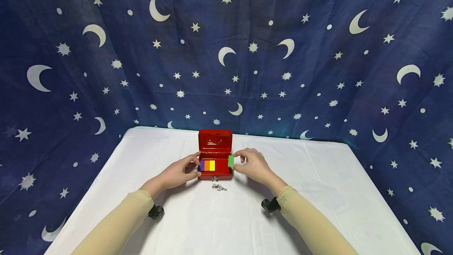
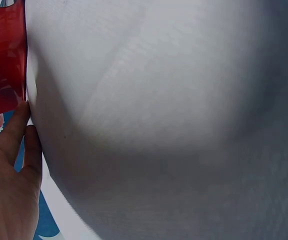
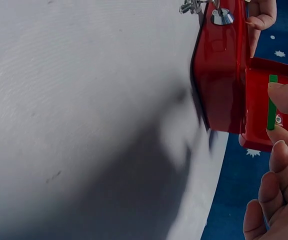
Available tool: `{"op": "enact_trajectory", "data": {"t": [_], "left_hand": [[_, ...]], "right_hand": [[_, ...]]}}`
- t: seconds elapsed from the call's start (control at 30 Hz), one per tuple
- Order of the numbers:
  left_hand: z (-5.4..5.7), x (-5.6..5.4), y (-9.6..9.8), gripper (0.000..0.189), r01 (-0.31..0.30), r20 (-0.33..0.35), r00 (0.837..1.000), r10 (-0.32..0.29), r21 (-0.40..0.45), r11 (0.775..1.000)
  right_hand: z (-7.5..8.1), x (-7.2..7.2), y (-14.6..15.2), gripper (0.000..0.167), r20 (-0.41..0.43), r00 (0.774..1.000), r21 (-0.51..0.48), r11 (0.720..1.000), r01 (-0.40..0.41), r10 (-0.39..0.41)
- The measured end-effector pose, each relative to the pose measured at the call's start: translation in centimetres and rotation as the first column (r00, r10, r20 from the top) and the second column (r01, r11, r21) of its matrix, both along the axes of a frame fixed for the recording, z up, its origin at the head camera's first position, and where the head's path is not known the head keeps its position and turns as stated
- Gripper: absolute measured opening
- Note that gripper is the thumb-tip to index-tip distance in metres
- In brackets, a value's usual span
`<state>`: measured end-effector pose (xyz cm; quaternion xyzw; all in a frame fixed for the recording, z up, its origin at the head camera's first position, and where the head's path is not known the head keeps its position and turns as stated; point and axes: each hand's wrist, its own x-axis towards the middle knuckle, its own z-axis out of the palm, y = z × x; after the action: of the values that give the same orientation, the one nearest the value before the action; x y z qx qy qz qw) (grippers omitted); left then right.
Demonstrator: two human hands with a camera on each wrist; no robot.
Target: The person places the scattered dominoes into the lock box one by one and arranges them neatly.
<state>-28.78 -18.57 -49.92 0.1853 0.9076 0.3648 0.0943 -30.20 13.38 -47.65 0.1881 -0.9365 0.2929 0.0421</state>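
Observation:
A red metal cash box (image 1: 223, 176) stands on the table with its lid raised. Inside, at the left, a purple piece (image 1: 202, 165), an orange piece (image 1: 207, 165) and a yellow piece (image 1: 212, 165) lie side by side. My left hand (image 1: 180, 173) grips the box's left side, thumb near the front corner and a finger toward the back. With thumb and index finger, my right hand (image 1: 253, 164) pinches a thin green rectangular piece (image 1: 231, 161) upright over the box's right end. The other right fingers (image 3: 270, 187) are loosely bent.
Keys (image 1: 221, 188) hang from the lock (image 1: 214, 181) on the box's front. White cloth covers the table (image 1: 226, 223). A dark blue curtain (image 1: 255, 70) with moons and stars hangs behind it and at both sides.

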Motion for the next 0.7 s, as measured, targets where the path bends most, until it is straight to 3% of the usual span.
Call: {"op": "enact_trajectory", "data": {"t": [0.7], "left_hand": [[-0.2, -0.1, 0.0, 0.03, -0.015, 0.016, 1.0, 0.015, 0.004, 1.0]], "right_hand": [[-0.2, -0.6, -2.7, 0.035, 0.021, 0.999, 0.033, 0.999, -0.035, 0.035]]}}
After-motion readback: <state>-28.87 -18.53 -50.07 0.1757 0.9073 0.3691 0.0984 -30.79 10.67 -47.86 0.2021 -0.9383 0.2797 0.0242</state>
